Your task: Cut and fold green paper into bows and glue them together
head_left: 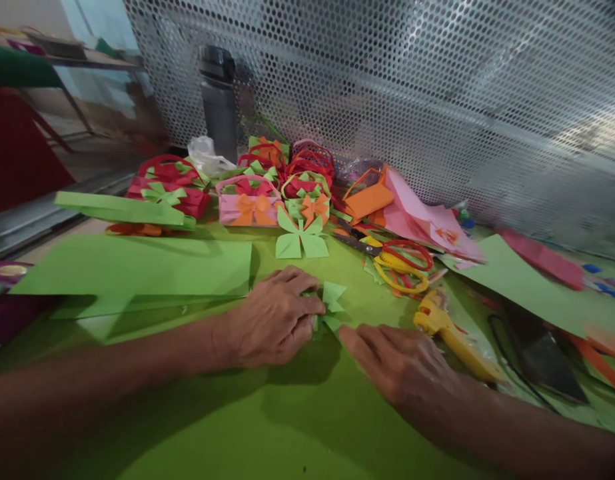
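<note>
My left hand is closed around one side of a small light green bow, cut from a paper-like or foam sheet. The bow's pointed tails stick out to the right of my fingertips, and the rest is hidden under them. My right hand lies low on the table with its fingers together, its fingertips at the bow's lower tail. Just beyond both hands rests a flat green butterfly-shaped cut-out. Scissors with yellow and red handles lie past my right hand, and a yellow glue gun is beside it.
Several small handbags with bows stand at the back. Green sheets lie at left, pink sheets and a dark flat object at right. A grey bottle stands against the perforated metal panel.
</note>
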Tool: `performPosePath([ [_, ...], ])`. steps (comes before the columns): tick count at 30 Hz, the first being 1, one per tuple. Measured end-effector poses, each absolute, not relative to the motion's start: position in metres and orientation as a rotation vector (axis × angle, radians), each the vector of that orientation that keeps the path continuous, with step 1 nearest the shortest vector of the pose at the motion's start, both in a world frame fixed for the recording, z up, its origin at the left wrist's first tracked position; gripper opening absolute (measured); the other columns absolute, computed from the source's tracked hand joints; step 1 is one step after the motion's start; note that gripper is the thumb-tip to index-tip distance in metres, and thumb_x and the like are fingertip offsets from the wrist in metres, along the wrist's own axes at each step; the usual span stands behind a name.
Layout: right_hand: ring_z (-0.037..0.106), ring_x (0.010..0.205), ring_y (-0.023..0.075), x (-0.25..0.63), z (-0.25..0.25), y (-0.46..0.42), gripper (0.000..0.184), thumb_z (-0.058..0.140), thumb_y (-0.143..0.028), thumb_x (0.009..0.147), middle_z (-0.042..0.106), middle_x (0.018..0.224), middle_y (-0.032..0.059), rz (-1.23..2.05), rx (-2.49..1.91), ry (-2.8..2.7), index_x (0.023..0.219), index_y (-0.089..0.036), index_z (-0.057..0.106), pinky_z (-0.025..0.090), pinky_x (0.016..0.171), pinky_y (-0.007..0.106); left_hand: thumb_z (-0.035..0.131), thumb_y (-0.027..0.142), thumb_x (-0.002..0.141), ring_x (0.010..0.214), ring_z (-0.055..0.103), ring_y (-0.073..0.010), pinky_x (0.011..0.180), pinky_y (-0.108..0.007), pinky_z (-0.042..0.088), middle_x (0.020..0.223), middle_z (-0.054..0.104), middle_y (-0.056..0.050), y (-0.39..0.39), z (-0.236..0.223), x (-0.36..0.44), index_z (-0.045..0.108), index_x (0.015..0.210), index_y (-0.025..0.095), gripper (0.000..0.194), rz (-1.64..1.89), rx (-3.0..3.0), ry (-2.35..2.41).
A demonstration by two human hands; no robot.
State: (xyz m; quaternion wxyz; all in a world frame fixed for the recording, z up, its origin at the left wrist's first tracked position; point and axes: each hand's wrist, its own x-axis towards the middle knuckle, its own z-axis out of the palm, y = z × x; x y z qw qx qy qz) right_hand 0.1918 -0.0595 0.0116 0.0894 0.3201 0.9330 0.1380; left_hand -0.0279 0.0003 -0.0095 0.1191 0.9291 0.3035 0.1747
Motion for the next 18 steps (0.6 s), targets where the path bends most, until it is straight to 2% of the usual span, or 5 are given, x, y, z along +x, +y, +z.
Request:
performPosePath([
  [3,0.059,0.063,0.0184,0.191,0.013,-0.055,0.05,0.055,-0.003,0.07,0.065,0.078,0.0058,0.3,1.023,2.799,0.119,-0.01,0.05,0.036,0.051,0.029,0.042,0.014,0.081,0.095,0.051,-0.0247,0.087,-0.043,0.041,0.099,0.057,-0.01,0.0,-0.009,-0.027,0.066,0.089,0.017,0.025,0.509,2.71,0.89],
  [8,0.061,0.066,0.0173,0.185,0.016,-0.049,0.011,0.056,-0.019,0.084,0.066,0.074,0.003,0.053,1.398,2.825,0.095,-0.017,0.058,0.036,0.054,0.028,0.041,0.014,0.082,0.098,0.05,-0.0254,0.089,-0.045,0.04,0.103,0.056,-0.01,0.001,-0.011,-0.027,0.065,0.094,0.017,0.028,0.497,2.702,0.893],
  [11,0.062,0.067,0.0205,0.171,0.019,-0.049,0.008,0.06,-0.024,0.082,0.065,0.076,0.0035,0.192,1.392,2.79,0.088,-0.019,0.057,0.033,0.051,0.028,0.041,0.015,0.082,0.101,0.049,-0.0259,0.09,-0.045,0.04,0.104,0.056,-0.01,0.001,-0.012,-0.028,0.065,0.096,0.018,0.028,0.499,2.699,0.89],
  [15,0.06,0.055,0.0182,0.15,0.024,-0.049,0.016,0.057,-0.003,0.075,0.065,0.067,0.0034,0.281,1.303,2.592,0.081,-0.018,0.054,0.028,0.044,0.027,0.042,0.015,0.082,0.1,0.049,-0.0258,0.09,-0.045,0.04,0.104,0.056,-0.01,0.0,-0.011,-0.029,0.065,0.096,0.017,0.027,0.49,2.691,0.887],
  [18,0.058,0.048,0.0154,0.141,0.025,-0.05,0.021,0.053,0.003,0.074,0.064,0.062,0.0035,0.329,1.243,2.572,0.08,-0.017,0.054,0.03,0.042,0.025,0.042,0.016,0.082,0.099,0.05,-0.026,0.09,-0.045,0.04,0.103,0.056,-0.01,0.0,-0.01,-0.028,0.065,0.096,0.018,0.027,0.49,2.684,0.895],
])
